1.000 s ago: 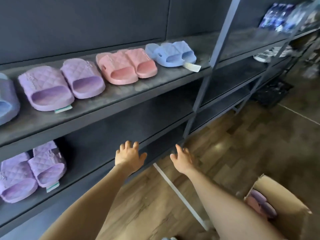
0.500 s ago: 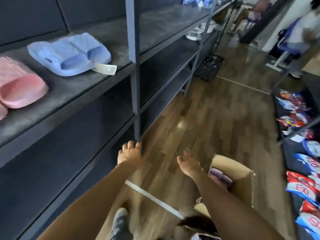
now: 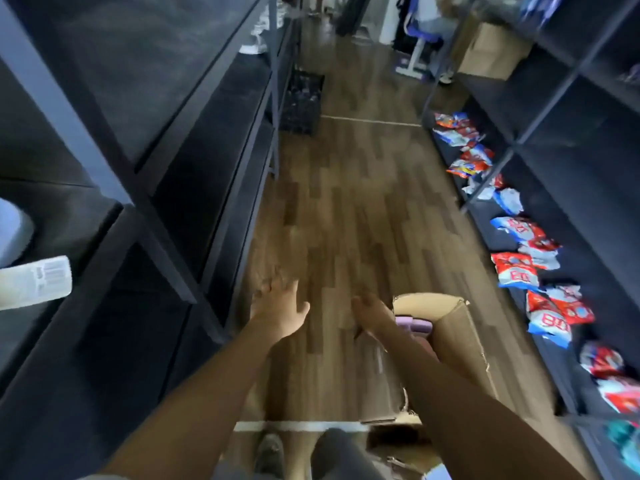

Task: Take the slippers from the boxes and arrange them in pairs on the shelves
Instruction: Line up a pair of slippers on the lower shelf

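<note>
**Dark shelving, two empty hands above the aisle**

Pale blue, a slipper [image 3: 14,230] sits at the far left edge on the dark shelf [image 3: 104,209], a white tag [image 3: 34,282] just beside it. Over the wooden floor [image 3: 346,202] the left hand [image 3: 277,306] hangs with fingers spread, holding nothing. The right hand [image 3: 372,315] (somewhat blurred) is near it, fingers loose and empty, at the left rim of the cardboard box [image 3: 457,341]. Lilac slippers [image 3: 414,325] lie inside that box. Red-and-blue snack packets [image 3: 519,268] line the low shelf on the right.
</note>
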